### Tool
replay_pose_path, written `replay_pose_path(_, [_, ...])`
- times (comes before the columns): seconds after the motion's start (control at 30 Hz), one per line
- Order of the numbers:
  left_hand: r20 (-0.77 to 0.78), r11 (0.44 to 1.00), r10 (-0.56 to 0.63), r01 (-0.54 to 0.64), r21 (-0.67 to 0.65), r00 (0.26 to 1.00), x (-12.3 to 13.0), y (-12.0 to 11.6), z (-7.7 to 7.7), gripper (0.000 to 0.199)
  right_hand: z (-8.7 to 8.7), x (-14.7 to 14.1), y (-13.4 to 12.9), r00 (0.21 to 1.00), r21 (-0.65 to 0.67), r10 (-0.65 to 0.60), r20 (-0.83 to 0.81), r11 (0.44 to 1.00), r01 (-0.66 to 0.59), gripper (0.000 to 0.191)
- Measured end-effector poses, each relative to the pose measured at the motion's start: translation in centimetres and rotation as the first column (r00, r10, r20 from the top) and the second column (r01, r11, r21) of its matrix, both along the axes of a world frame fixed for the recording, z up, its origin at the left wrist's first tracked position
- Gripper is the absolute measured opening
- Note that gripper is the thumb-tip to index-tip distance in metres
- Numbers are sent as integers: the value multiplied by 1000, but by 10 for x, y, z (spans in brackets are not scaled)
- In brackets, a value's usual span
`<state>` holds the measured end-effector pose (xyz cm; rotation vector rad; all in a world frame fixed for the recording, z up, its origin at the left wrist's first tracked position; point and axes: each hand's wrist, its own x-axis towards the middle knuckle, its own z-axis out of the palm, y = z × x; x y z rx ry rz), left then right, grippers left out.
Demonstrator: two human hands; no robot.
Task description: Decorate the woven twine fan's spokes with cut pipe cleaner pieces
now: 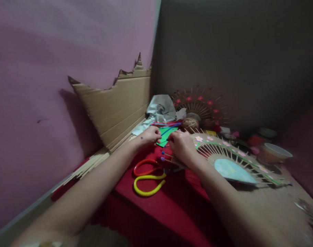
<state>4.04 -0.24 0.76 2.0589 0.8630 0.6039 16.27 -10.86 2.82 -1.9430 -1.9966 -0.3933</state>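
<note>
My left hand [153, 134] is closed, fingertips pinched together over a green sheet [169, 133]. Across a small gap, my right hand [181, 143] is curled shut, beside the near end of a fan-shaped piece made of thin sticks [227, 151]. This piece carries pink flowers, a green band and a pale blue half-round centre [233, 170]. Anything between my fingers is too small or hidden to make out. Scissors with one red and one yellow handle loop [149, 195] lie on the red cloth [146, 209] below my hands, their blades partly hidden.
Jagged cardboard [117, 109] leans on the left wall above a bundle of thin sticks [87, 166]. Behind my hands are a twine ball [190, 124], a grey plastic bag [161, 105] and a second stick fan [200, 103]. A bowl [277, 152] stands right.
</note>
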Motion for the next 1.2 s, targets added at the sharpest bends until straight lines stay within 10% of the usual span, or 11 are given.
replay_pose_path(0.27, [235, 983, -69, 106, -151, 970, 15, 2, 13, 37, -17, -5, 3, 999, -58, 35, -12, 998, -36, 21])
replay_pose_path(0.63, [269, 994, -73, 49, 94, 960, 16, 12, 2, 27, -21, 14, 7, 948, -35, -9, -317, 999, -3, 19])
replay_pose_path(0.77, [209, 965, -92, 35, 259, 974, 11, 6, 0, 27, -1, 32, 11, 473, 258, 196, -859, 964, 68, 34])
replay_pose_path(0.83, [133, 932, -80, 28, 360, 988, 10, 4, 0, 27, 3, 35, 11, 404, 308, 236, -884, 943, 124, 25])
replay_pose_path(1.2, [171, 918, -166, 89, 386, 971, 16, -13, 2, 16, -16, 24, 10, 586, 331, 254, -769, 943, 25, 21])
